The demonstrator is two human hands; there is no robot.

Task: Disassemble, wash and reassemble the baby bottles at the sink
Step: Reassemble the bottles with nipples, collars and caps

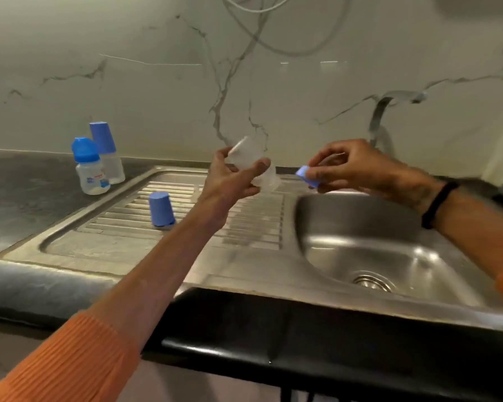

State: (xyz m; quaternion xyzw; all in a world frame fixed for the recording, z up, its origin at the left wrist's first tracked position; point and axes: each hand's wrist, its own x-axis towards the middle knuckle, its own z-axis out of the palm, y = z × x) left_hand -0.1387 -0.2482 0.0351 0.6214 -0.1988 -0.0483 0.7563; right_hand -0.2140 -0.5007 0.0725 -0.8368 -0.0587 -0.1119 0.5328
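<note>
Left hand (233,181): fingers and thumb curled round the clear plastic bottle body (251,163), held tilted above the steel drainboard (122,248).
Right hand (357,166): pinching a blue screw ring (307,176) at the bottle's 3 o'clock, above the sink basin (360,227).
Drainboard: blue plastic cap (161,208), mouth down, at the bottle's 8 o'clock.
Table, 9 o'clock: two blue-topped baby bottles (90,169) upright.

Sink basin (360,227): brushed stainless steel, soft sheen, bright glints near drain. Draining board (186,210): same steel, ribbed, duller, streaky. Tap (384,111): shiny metal, blurred. Wall (157,82): glossy marble-look, grey veins. Worktop (18,184): dark stone, mottled, low gloss. Bottle body (253,163) in left hand (230,178): clear, cloudy plastic. Loose cap (161,208) and ring (307,175): matt blue plastic. Sleeve (70,364): orange ribbed knit. Wristband (437,204): black, matt.
</note>
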